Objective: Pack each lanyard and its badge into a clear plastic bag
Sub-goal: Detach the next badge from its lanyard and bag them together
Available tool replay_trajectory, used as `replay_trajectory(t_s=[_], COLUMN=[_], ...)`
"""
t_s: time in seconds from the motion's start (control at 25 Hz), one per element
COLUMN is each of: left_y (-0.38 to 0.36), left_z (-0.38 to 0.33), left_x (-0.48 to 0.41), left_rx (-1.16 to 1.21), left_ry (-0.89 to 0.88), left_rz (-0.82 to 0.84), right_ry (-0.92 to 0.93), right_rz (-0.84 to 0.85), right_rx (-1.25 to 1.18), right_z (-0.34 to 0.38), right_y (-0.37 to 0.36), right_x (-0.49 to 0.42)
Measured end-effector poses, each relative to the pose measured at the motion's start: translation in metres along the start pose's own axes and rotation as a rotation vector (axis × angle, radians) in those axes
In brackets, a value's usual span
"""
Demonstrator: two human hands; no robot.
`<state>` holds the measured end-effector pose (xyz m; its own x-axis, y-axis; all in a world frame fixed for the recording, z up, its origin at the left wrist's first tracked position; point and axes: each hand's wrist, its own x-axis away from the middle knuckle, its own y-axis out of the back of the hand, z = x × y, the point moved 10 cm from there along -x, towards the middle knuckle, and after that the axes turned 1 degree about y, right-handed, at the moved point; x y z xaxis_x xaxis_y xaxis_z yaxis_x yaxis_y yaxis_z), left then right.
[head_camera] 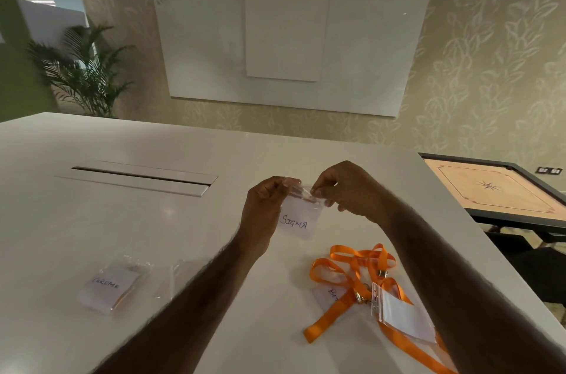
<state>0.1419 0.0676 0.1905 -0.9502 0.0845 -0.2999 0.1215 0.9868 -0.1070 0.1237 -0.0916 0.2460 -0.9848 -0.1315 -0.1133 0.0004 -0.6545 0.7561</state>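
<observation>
Progress: CHROME bag (pixel 111 286) packed, left of SIGMA bag (pixel 295 220); left hand (pixel 263 205), right hand (pixel 349 189) pinch its mouth; orange lanyards (pixel 352 269) right, unpacked.

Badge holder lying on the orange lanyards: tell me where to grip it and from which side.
Pinch the badge holder at its top strip beside the metal clip, coming from above on the left. It lies flat across the lanyard straps, so that edge is probably raised.

White worktop (pixel 92 220) with a cable slot (pixel 144 179), potted palm (pixel 82 70), wall whiteboard (pixel 288 51), carrom board (pixel 496 189) to the right
</observation>
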Motion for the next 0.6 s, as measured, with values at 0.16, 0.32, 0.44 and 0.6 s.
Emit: replay_trajectory(t_s=[0.16,0.32,0.44,0.6], left_y=[0.001,0.007,0.007,0.007], left_z=[-0.006,-0.005,-0.004,-0.004], left_x=[-0.003,-0.006,-0.004,-0.002], left_rx=[0.038,0.021,0.042,0.036], left_ry=[0.002,-0.005,-0.014,-0.025], left_rz=[-0.039,-0.095,-0.094,-0.113], right_ry=[0.099,0.236,0.246,0.171], right_rz=[-0.236,-0.301,-0.196,-0.168], right_rx=[0.091,0.27,0.311,0.136], right_z=[0.01,0.023,0.021,0.015], right_y=[0.011,0.006,-0.007,-0.013], right_x=[0.002,0.011,0.009,-0.001])
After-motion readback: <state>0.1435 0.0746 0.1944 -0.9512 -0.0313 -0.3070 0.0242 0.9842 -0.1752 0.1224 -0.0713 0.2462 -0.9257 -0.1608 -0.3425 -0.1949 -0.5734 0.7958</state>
